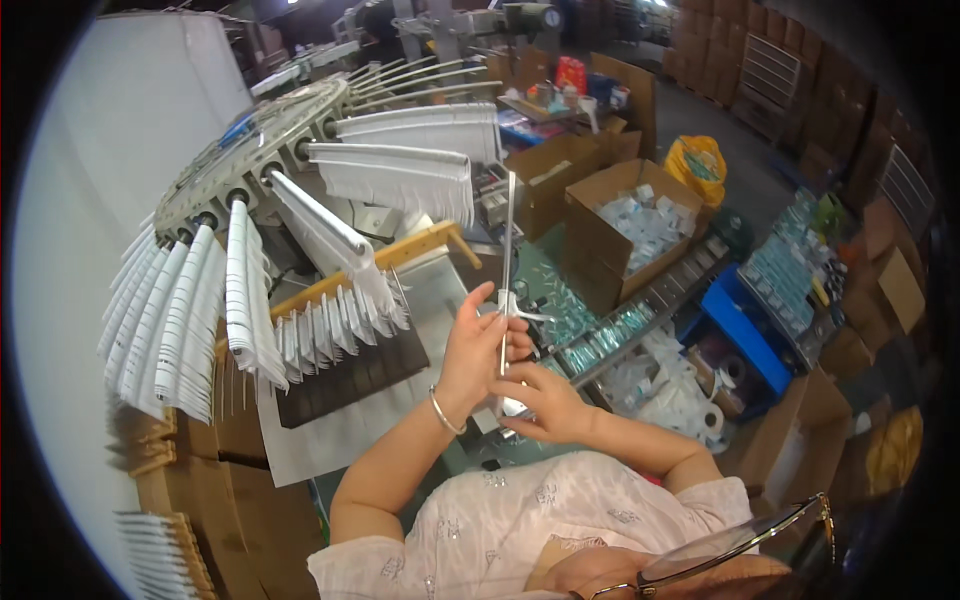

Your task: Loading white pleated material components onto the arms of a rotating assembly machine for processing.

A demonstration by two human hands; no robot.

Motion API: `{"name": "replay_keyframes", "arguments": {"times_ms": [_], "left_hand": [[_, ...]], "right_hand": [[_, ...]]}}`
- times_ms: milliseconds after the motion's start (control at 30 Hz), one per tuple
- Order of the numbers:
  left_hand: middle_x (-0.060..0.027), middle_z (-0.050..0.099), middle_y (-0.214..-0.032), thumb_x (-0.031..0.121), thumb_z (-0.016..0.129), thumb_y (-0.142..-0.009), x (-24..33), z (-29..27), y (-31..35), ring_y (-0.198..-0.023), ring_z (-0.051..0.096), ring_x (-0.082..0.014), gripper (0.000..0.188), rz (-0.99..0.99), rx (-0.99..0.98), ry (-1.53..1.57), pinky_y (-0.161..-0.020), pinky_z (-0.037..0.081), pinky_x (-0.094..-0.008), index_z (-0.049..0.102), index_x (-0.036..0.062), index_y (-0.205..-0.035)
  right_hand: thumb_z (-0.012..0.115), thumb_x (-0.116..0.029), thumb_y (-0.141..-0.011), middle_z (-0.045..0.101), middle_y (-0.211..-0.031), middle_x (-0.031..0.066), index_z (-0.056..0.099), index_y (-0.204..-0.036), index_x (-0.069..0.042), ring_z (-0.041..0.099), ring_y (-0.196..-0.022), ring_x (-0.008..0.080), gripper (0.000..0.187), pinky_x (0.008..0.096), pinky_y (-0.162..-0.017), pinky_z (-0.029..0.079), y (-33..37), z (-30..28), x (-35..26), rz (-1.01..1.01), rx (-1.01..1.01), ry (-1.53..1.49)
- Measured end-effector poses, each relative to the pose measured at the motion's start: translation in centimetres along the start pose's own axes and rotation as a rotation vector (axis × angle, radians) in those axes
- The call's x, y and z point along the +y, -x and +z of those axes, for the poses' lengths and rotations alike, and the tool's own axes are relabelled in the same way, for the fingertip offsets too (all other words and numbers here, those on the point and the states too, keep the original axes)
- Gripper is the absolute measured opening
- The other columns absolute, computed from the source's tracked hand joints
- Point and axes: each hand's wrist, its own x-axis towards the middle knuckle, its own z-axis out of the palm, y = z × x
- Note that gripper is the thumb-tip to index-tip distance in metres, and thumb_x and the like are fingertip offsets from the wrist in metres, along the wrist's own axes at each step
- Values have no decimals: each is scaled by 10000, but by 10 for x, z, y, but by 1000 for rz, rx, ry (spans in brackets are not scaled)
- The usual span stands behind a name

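My left hand [473, 352], with a bracelet at its wrist, is raised with its thumb up and its other fingers bent beside a thin upright metal rod [509, 235]. A pale bracket-like piece [512, 304] is on the rod by those fingertips. Whether the left fingers grip the rod or something behind it is hidden. My right hand [552, 403] is just below and to the right, fingers curled around a small whitish, shiny thing [513, 407] too covered to name.
At left, a large round rack [330, 95] carries arms hung with stacks of white printed bags [395, 175]. Below it, a dark holder [355, 375] has upright white stacks. To the right are a conveyor [620, 325] with small green-tinted packs, an open cardboard box [640, 225] and a blue bin [740, 325].
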Motion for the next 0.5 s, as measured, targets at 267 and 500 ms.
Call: {"name": "replay_keyframes", "arguments": {"times_ms": [267,500], "left_hand": [[-194,511,-1027,69,452,-846,12,-66,70,-859,565,-207,686,-50,-377,-141,-757,457,-326,-40,70,-1324],[-77,564,-790,72,499,-822,58,-224,161,-686,548,-118,170,-79,-238,-440,-587,443,-220,462,21,-980]], "right_hand": [[492,31,-692,520,-796,131,528,-811,-1,520,-682,230,128,293,-606,422,26,56,-59,138,423,44],[449,-64,-774,589,-684,118,531,-850,10,547,-563,192,134,286,-514,443,16,112,-165,202,411,-245]]}}
